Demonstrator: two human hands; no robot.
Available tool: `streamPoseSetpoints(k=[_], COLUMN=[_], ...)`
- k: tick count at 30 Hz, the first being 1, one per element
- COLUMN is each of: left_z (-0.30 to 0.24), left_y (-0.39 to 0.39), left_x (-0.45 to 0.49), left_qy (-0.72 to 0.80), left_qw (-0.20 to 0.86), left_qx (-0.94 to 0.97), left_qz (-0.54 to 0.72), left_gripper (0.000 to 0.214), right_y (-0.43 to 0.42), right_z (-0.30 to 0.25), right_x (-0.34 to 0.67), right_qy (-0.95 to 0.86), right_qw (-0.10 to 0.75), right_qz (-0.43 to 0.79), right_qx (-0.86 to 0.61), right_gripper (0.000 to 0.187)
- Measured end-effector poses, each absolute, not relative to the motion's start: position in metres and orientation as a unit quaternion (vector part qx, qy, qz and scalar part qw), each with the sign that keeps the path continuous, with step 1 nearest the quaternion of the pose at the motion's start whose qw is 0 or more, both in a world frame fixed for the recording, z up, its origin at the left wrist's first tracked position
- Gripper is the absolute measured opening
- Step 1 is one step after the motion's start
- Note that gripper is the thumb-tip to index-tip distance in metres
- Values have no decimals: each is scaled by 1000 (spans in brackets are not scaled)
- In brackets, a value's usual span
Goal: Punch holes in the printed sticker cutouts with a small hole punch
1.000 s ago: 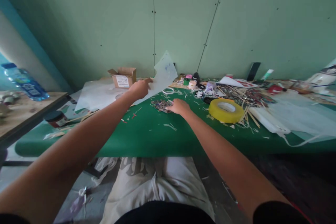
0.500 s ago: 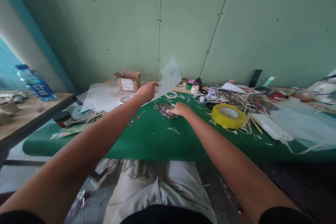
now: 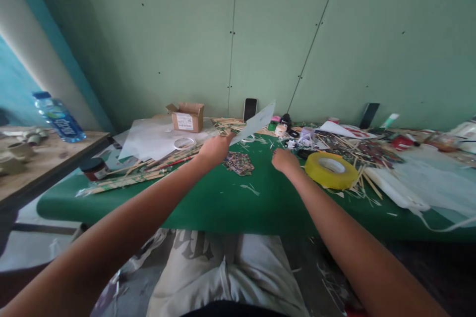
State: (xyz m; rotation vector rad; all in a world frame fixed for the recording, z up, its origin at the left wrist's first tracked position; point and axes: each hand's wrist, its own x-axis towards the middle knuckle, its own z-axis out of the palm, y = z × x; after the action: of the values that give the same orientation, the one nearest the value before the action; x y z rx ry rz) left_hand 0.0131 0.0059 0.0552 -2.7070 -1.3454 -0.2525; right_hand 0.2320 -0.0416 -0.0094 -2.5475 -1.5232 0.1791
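My left hand [image 3: 215, 149] is closed on a translucent white sheet [image 3: 256, 123], which stands up tilted to the right above the table. Below the sheet, a flat piece with a dense multicoloured pattern [image 3: 238, 163] lies on the green table covering [image 3: 223, 208]. To the right of that piece, my right hand [image 3: 285, 160] rests low over the covering with its fingers curled in. Whatever its fingers hold, if anything, is hidden. Small pale scraps [image 3: 250, 188] lie in front of the patterned piece.
A yellow tape roll [image 3: 330, 170] lies right of my right hand, beside thin wooden sticks. At the back stand an open cardboard box [image 3: 188, 118] and a smartphone [image 3: 250, 109]. A dark-lidded jar [image 3: 94, 169] and a water bottle [image 3: 59, 118] are to the left.
My right hand has left the patterned piece and moved right. The sheet in my left hand has swung right and down, uncovering the smartphone and sticks behind. The view has shifted slightly.
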Motion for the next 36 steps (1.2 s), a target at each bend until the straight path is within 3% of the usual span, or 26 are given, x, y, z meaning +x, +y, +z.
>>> streamPoseSetpoints(k=[4,6,12,18,32,36], left_z=[50,51,66,75,77,72], left_y=[-6,1,38,52,60,60], left_x=[13,12,10,8,18,19], left_qy=[-432,-439,-475,-475,-466,-465], left_qw=[57,55,48,26,6,4], left_qx=[-896,-892,-867,-861,-864,-865], left_qz=[-86,-95,-144,-180,-193,-188], left_gripper=[58,58,60,61,58,57], right_y=[-64,-65,-15,24,25,22], right_z=[-21,-24,-16,-32,-46,-44], right_x=[243,234,189,158,167,169], right_qy=[-510,-534,-704,-745,-732,-698], right_qw=[77,90,131,128,158,204], right_qz=[23,-13,-23,-33,-27,19], right_qx=[-857,-840,-697,-654,-662,-686], right_gripper=[29,36,40,66,47,40])
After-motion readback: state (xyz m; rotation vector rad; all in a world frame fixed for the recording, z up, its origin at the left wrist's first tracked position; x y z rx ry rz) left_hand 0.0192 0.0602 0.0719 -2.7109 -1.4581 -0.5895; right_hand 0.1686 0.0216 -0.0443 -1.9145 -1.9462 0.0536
